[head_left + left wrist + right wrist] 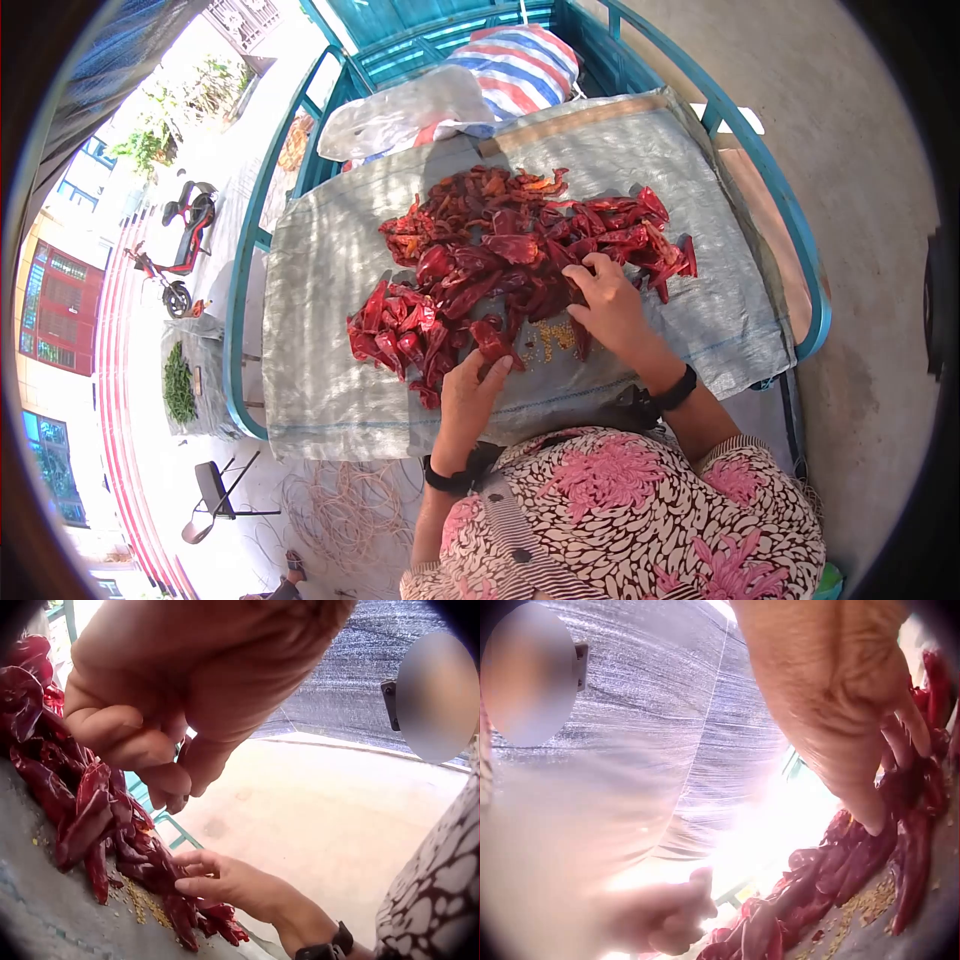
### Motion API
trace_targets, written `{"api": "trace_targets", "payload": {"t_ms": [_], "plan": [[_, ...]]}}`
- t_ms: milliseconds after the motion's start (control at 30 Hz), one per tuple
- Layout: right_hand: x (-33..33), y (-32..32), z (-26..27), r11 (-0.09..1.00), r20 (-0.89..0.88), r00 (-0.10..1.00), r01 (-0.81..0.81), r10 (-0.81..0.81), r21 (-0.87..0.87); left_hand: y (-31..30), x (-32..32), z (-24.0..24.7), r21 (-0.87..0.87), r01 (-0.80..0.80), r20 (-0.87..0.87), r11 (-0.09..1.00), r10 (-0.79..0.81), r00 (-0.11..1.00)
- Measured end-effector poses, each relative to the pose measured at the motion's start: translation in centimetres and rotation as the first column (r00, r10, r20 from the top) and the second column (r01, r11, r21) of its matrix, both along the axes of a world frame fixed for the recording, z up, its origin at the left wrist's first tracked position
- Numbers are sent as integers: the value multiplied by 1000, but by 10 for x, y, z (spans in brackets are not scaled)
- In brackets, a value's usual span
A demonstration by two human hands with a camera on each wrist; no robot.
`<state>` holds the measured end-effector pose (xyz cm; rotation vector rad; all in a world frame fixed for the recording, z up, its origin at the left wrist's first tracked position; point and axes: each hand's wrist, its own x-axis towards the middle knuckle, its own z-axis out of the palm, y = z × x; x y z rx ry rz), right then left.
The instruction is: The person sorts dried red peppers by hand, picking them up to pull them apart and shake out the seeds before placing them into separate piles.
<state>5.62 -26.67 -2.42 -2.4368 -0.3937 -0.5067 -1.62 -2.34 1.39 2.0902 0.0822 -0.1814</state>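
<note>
Dried red peppers point(470, 275) lie heaped on a grey woven sheet, dark and wrinkled with glossy skins. At the near edge of the heap, my left hand point(467, 395) grips a red pepper point(490, 338), its thumb along the side. In the left wrist view that hand's curled fingers point(142, 750) hide what they hold. My right hand point(612, 310) reaches over the heap's right part, fingers loosely bent and fingertips among the peppers. The right wrist view has its thumb resting against a dark pepper point(866, 859). Yellow seeds point(552, 340) are scattered between the hands.
The sheet point(330, 330) covers a teal metal cart with side rails point(800, 240). Behind the heap lie clear plastic point(410, 110) and a striped bag point(520, 65). Left of the cart are a scooter point(185, 240), green pods point(180, 385) and a folding chair point(215, 490).
</note>
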Motion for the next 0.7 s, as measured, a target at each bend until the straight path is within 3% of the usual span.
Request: {"api": "trace_targets", "payload": {"t_ms": [67,167,267,367,467,567,667,700], "plan": [[9,-6,-7,992,-7,1000,9,-10,-123,6,3,-6,48,-33,28,998,32,999],[18,-6,-8,999,-96,994,-43,43,1,10,4,-3,109,-103,34,989,100,994],[16,-4,6,989,-128,992,21,-2,146,16,3,-17,7,-47,122,999,45,991],[3,-4,30,941,-251,957,-54,144,335,16,1,-11,-107,21,131,994,-7,991],[-25,19,45,859,-401,828,-174,393,481,8,4,-11,-148,112,151,983,-90,985],[-44,36,52,813,-466,710,-266,528,518,7,9,-31,30,288,379,957,-278,883],[-47,28,45,737,-550,699,48,458,674,11,10,-16,124,263,117,957,-277,954],[-45,22,37,764,-580,750,161,317,625,14,13,-17,156,262,93,952,-279,956]]}}
